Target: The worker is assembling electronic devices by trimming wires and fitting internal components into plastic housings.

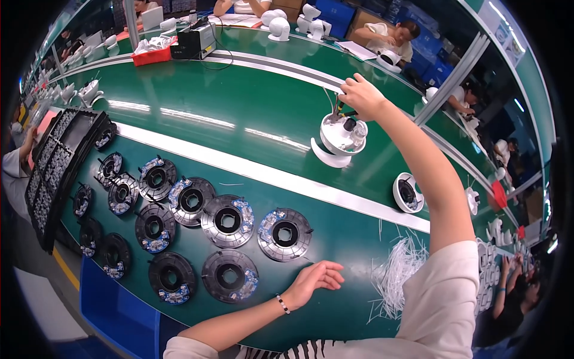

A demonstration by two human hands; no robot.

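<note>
At the lower centre of the frame, a left hand (317, 279) hangs loose over the green table, its fingers slightly curled and holding nothing. To its right lies one heap of thin white strips (397, 276), too tangled to count; to its left, thirteen black discs (284, 234) show, several bearing blue boards. Right of upper centre, the right hand (361, 99) has its fingers closed around one dark-handled tool (341, 107) at the near unit (332, 141), a single open white dome on the green surface beyond the pale strip. The dome looks light, stiff and smooth enough to slip, its exposed innards probably fragile; the outer shell or curved base seems the safest hold. One white shell (408, 192) sits at right; one red bin (156, 58) stands farther off, upper left.
</note>
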